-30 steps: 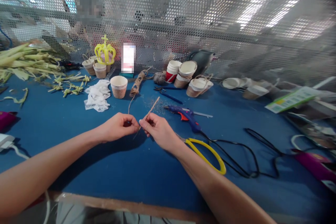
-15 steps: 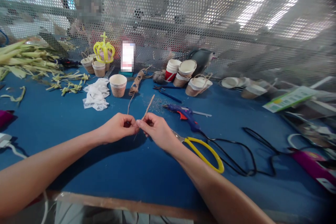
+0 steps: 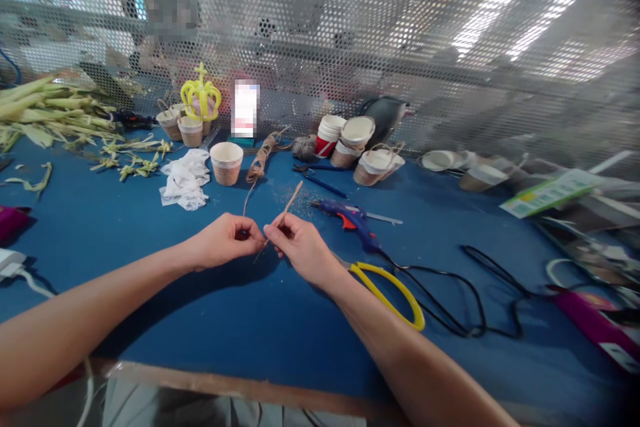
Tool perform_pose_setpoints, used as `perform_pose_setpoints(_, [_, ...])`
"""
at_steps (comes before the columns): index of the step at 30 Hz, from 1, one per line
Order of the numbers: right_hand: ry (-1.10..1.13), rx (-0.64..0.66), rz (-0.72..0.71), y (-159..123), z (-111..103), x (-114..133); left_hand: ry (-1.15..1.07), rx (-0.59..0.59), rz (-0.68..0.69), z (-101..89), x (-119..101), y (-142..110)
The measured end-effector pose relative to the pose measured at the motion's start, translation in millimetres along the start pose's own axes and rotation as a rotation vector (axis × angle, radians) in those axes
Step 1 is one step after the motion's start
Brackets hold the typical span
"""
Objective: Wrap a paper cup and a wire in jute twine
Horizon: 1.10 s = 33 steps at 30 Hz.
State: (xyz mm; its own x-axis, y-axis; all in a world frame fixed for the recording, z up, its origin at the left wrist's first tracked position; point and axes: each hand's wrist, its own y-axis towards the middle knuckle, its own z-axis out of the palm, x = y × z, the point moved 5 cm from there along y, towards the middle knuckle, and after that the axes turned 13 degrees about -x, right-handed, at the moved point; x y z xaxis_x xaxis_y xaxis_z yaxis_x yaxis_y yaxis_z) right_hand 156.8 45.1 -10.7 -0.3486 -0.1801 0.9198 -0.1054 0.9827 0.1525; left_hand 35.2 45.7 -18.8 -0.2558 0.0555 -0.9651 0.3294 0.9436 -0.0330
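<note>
my left hand (image 3: 227,240) pinching thin twine (image 3: 247,195) left of frame centre, my right hand (image 3: 303,248) closed on a slender tan strip (image 3: 293,199) near centre, blue glue gun (image 3: 367,233) centre right

Flat blue tabletop (image 3: 280,320) under the right hand (image 3: 304,248), grey perforated metal screen (image 3: 320,20) past it, long white lights (image 3: 567,3) way up.

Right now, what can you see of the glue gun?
Blue glue gun, plastic-looking, red trigger, dark nozzle. A pale, translucent glue stick juts from its back; a black cord runs from the handle. It lies on its side on the blue tabletop, nozzle pointing left, beyond the right hand, which doesn't touch it.
</note>
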Motion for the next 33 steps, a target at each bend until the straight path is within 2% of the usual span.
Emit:
perform_pose_setpoints(5, [-0.117,-0.036,-0.044,-1.0,-1.1,1.4,0.021,-0.013,-0.005,1.2,1.4,0.5])
perform_pose_setpoints(12, [-0.139,-0.055,-0.039,-0.8,-1.8,2.0,-0.009,-0.037,-0.047,3.5,-0.4,-0.4])
perform_pose_setpoints(18, [-0.053,-0.032,-0.004,-0.3,-0.1,-2.4,-0.082,-0.018,-0.112,4.0,1.5,-2.4])
perform_pose_setpoints(24, [0.195,-0.007,0.103,1.5,-1.6,-6.0,-0.109,0.007,-0.162,4.9,1.5,-4.1])
perform_pose_setpoints(33, [0.147,-0.016,0.092,1.7,-1.8,-3.8,-0.16,-0.023,-0.17,7.8,1.2,-5.8])
